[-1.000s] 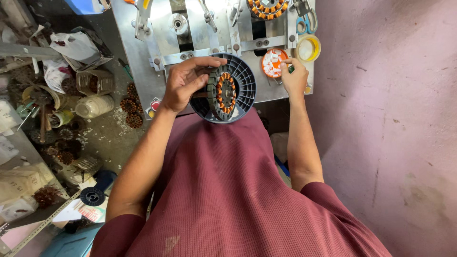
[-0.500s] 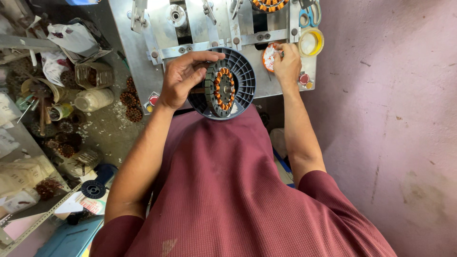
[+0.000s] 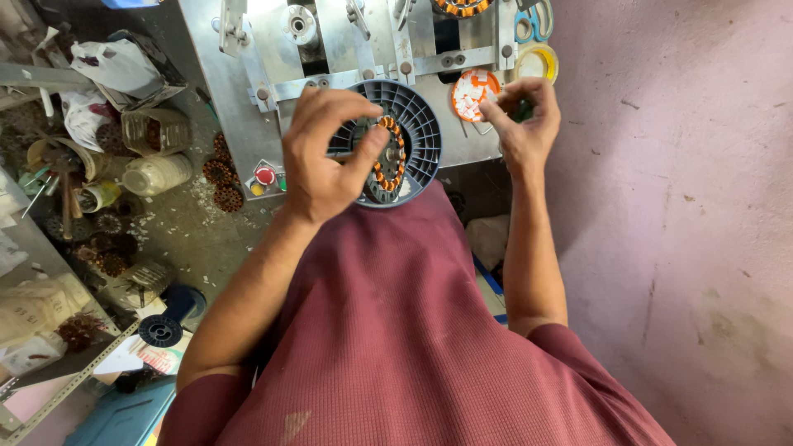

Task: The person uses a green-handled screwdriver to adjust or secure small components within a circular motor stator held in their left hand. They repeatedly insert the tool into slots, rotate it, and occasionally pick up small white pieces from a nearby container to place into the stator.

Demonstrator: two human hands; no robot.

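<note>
There, at the middle of the bench, a round grey ribbed plastic disc (image 3: 417, 136) carried a ring of copper-orange wound coils (image 3: 391, 157) set on a dark metal core, the whole piece propped against the front edge of a grey metal machine (image 3: 248, 91) and just above the person's dark red shirt (image 3: 396, 330). The left hand (image 3: 326, 157) lay over the disc's left half, fingers curled across its rim and the thumb pressed on the coil ring, gripping it. The right hand (image 3: 524, 124) was held just to the right of the disc and apart from it, its fingertips pinched together beside a small round dish of orange-and-white bits (image 3: 472, 92); what they pinched was too small to tell. A yellow tape roll (image 3: 541, 62) sat beyond that dish. To the left, spare coil rings (image 3: 221, 177), plastic jars (image 3: 153, 153) and bags crowded the littered floor.
</note>
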